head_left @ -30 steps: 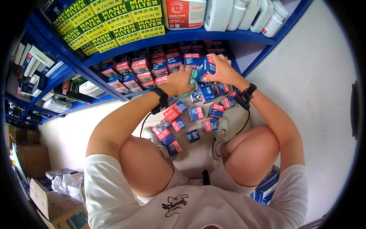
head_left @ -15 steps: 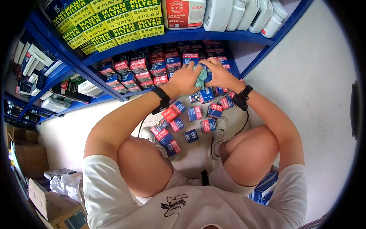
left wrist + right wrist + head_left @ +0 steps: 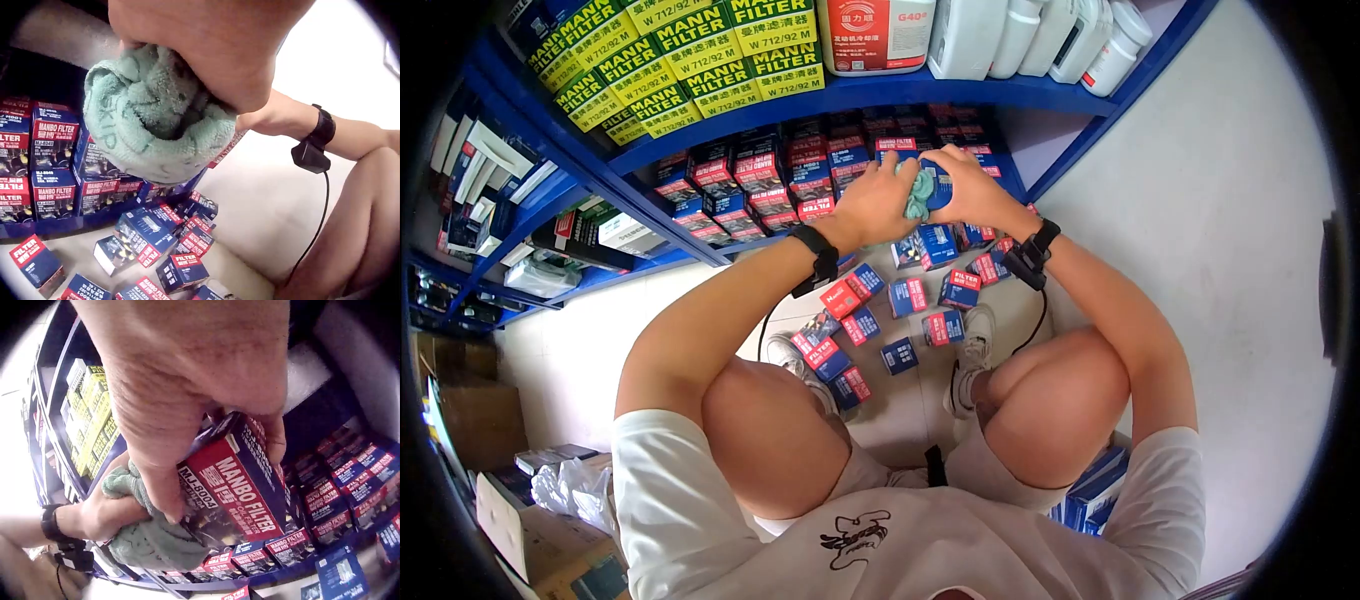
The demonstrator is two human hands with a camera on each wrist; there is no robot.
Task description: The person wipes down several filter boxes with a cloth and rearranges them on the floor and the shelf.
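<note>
As right grip [image 3: 194, 387] holds box [image 3: 234, 487] — lettering [image 3: 249, 495] descending rightward, long axis unclear

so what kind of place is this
Likely an auto parts shop or stockroom: blue shelving holds stacked MANN FILTER boxes, MANBO oil filter boxes and a G40 engine coolant jug.

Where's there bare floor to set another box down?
Bare floor lies between the cardboard box, blue shelving and left arm; a smaller patch lies between the shoes, nearer the person than the scattered filter boxes, which crowd the floor ahead.
</note>
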